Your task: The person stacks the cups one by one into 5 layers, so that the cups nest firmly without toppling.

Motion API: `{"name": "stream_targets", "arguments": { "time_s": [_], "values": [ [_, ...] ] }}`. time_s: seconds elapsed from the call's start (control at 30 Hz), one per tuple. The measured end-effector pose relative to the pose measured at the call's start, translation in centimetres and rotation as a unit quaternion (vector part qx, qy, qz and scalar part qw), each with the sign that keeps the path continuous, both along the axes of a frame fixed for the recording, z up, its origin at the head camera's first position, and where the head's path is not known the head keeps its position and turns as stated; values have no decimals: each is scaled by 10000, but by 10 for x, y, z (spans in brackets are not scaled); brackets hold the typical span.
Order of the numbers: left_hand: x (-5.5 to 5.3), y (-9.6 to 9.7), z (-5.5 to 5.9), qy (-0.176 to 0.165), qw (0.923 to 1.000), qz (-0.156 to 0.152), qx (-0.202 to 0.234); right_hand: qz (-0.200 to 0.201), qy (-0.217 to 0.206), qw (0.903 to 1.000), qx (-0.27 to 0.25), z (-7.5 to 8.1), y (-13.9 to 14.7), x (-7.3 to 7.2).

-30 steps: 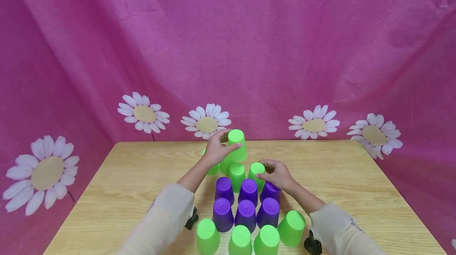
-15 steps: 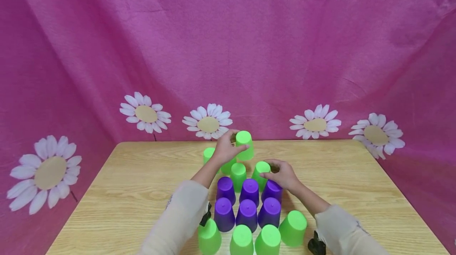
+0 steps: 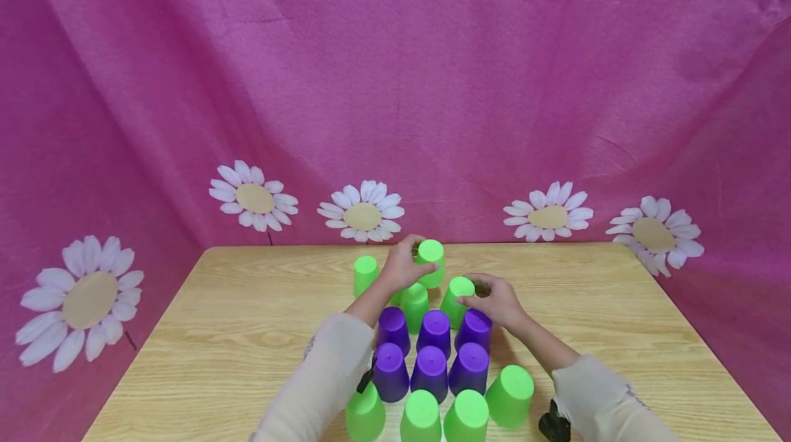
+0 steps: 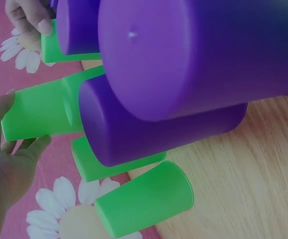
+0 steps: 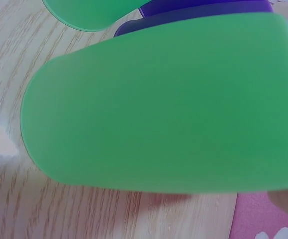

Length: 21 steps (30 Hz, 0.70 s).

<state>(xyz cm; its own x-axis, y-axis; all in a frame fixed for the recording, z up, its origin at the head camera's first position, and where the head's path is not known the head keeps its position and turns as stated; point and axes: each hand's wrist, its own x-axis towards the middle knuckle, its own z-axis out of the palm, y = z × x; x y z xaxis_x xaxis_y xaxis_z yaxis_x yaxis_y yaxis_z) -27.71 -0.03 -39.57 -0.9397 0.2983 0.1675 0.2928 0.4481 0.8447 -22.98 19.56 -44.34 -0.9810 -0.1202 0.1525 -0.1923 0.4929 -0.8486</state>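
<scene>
In the head view my left hand point(image 3: 402, 268) grips an upside-down green cup point(image 3: 431, 265) near the back of the group, thumb on its near side. The left wrist view shows those fingers around the same cup, a second green cup point(image 4: 74, 97) close beyond it. My right hand point(image 3: 498, 302) holds another upside-down green cup point(image 3: 459, 299), just behind the purple cups point(image 3: 434, 332). Between the hands stands a green cup point(image 3: 415, 308); one more point(image 3: 366, 276) is at the back left. The left forearm partly covers cups below it.
Two rows of purple cups stand upside down mid-table. In front are several green cups point(image 3: 421, 418), with one point(image 3: 510, 395) at the right that fills the right wrist view. Behind the wooden table point(image 3: 605, 305) hangs a pink cloth point(image 3: 432, 99) with daisies.
My left hand has carried its green cup to the right and then lower. The right hand has shifted its cup slightly to the right. The purple cups stay in place.
</scene>
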Motion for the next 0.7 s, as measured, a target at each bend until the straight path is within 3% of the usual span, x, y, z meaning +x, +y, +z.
{"name": "stream_targets", "arguments": {
  "time_s": [0.27, 0.43, 0.7],
  "values": [
    [-2, 6, -5, -46, 9981, -186, -592, -57, -47, 9999, -69, -3, 3, -2],
    [-5, 8, -10, 124, 9941, -346, -1016, -45, -43, 9999, -96, -3, 5, -2],
    [-5, 9, -8, 405, 9877, -427, -1447, -102, 7, 9998, -142, -4, 5, -5]
  ]
}}
